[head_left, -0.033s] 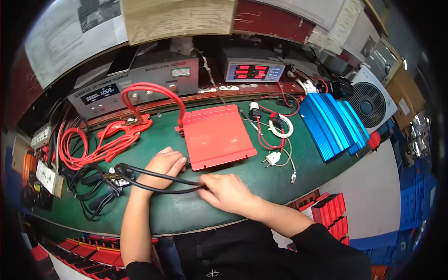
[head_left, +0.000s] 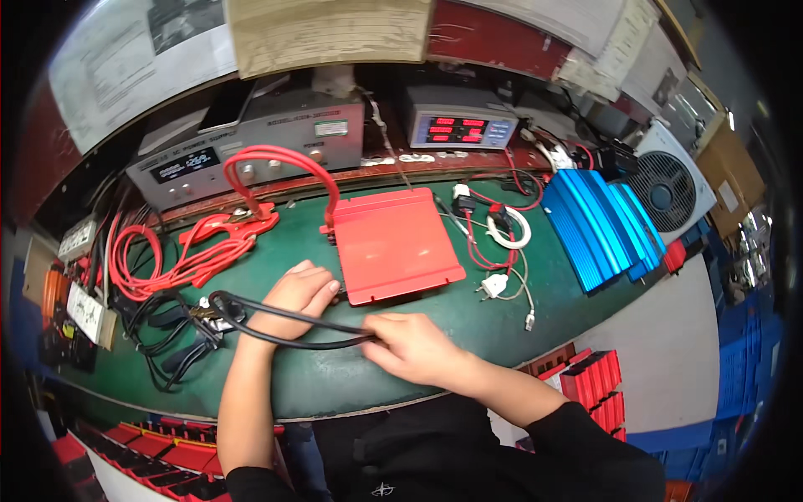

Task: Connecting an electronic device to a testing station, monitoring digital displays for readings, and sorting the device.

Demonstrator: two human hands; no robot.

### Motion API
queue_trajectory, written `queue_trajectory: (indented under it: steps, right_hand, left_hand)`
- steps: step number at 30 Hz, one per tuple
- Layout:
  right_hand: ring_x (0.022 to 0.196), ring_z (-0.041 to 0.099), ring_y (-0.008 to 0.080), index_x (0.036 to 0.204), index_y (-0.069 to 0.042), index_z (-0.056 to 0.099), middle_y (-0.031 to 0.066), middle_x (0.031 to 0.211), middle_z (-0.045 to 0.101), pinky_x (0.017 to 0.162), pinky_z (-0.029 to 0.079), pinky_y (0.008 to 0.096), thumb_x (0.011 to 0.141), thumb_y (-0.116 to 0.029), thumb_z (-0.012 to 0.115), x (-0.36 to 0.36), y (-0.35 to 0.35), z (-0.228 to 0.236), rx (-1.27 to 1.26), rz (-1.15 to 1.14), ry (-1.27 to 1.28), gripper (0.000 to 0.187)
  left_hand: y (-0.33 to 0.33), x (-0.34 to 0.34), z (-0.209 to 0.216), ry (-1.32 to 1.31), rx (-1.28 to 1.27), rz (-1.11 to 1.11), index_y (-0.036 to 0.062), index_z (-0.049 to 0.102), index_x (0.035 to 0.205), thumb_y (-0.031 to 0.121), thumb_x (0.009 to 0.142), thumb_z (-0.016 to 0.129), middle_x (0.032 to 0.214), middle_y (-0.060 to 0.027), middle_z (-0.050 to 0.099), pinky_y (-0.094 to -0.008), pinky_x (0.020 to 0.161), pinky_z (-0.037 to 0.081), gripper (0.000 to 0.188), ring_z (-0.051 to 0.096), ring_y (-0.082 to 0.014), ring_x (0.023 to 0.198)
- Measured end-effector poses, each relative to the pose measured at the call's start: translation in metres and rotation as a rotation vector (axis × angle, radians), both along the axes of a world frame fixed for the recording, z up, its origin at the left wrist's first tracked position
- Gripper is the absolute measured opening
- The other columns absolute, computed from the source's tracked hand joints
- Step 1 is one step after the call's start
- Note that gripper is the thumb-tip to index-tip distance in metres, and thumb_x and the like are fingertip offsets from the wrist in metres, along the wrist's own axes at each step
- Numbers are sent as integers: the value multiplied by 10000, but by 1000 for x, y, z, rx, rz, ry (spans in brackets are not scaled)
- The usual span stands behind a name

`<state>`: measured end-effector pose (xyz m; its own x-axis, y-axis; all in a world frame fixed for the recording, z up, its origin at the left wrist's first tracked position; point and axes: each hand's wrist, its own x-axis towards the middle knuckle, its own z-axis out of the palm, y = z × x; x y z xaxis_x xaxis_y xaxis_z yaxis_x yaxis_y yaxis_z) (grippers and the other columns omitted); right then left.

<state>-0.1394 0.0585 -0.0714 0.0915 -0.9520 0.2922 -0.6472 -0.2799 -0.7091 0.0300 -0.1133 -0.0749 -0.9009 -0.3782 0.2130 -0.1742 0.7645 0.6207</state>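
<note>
A red flat metal box [head_left: 397,243] lies on the green bench top, in front of me. My left hand [head_left: 301,291] is at the box's near left corner, thumb and fingers drawn together; what sits at the fingertips is hidden. Black cables [head_left: 322,345] cross over my left wrist in a long loop. Their right end is pinched in my right hand [head_left: 414,347], just in front of the box's near edge. Two thick red cables [head_left: 288,157] arch up from the box's left side toward red clamps [head_left: 266,216] on the bench.
Behind stand a grey power supply [head_left: 251,159] and a meter [head_left: 460,130] with red digits. Coiled red leads [head_left: 150,259] and black clamp leads [head_left: 180,360] lie at left. A white plug [head_left: 493,286], blue finned cases [head_left: 590,230] and a fan [head_left: 669,188] are at right.
</note>
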Motion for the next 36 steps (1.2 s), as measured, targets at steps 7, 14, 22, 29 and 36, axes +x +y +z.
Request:
queue_trajectory:
  steps: [7, 14, 22, 29, 36]
  right_hand:
    - [520, 512, 48, 902, -10, 564, 2, 600, 550, 490, 404, 248, 843, -94, 748, -30, -56, 45, -94, -169, -188, 211]
    - [591, 593, 84, 952, 7, 657, 54, 681, 631, 557, 473, 254, 853, -113, 750, -26, -82, 18, -58, -76, -233, 181]
    - [699, 672, 307, 998, -14, 635, 136, 802, 652, 620, 524, 394, 888, -147, 704, -26, -79, 14, -166, 142, -67, 186]
    - [783, 648, 332, 983, -18, 613, 134, 839, 633, 687, 520, 420, 857, -112, 694, -29, -79, 10, -226, 153, 89, 177]
    - [812, 645, 342, 996, -18, 607, 139, 849, 630, 696, 517, 437, 861, -123, 680, -29, -81, 6, -200, 125, 121, 186]
  left_hand:
    - [-2, 4, -16, -2, 155, 96, 23, 610, 844, 244, 1003, 525, 833, -146, 588, -413, 818, 458, 285, 571, -316, 880]
    - [-31, 19, -26, 249, 76, 516, -30, 567, 809, 236, 1031, 465, 734, -201, 559, -435, 696, 450, 361, 564, -374, 715]
    - [-36, 20, -31, 264, 180, 598, -3, 591, 824, 249, 1061, 447, 704, -31, 542, -280, 621, 417, 375, 500, -114, 655]
    - [-29, 15, -26, 207, 234, 581, -26, 594, 817, 255, 1048, 460, 723, -128, 606, -365, 682, 477, 388, 597, -240, 692]
    - [-2, 7, -1, -106, 241, 125, -5, 636, 905, 266, 1019, 485, 794, -159, 632, -417, 694, 474, 331, 593, -314, 719]
